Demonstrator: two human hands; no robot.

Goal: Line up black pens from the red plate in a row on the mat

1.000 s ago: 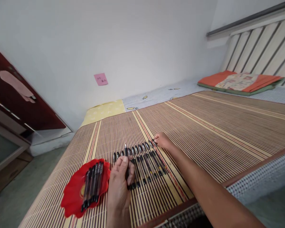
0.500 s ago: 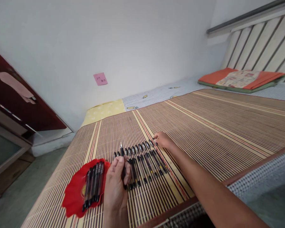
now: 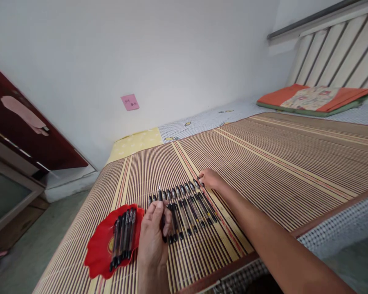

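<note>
Head view: pen in L hand, R hand at end of pen row

L hand: closed round the pen, bare tip pointing up & away; lower barrel partly hidden by fingers. R hand: thumb & fingers drawn narrow at upper R end of pen row, by a small dark piece; can't tell if gripped or only touched. Pen row: dark-ended pens side by side, approx. parallel, on striped mat; its L part is partly hidden behind L hand. Just L of L hand: red dish, wavy rim, w/ bunch of dark pens lying in it. Beyond mat: yellow cloth & checked cloth along white wall. Far R: folded orange bedding nr. slatted panel. On wall: pink note, writing too small to read. Far L: dark red door w/ pink cloth.
</note>
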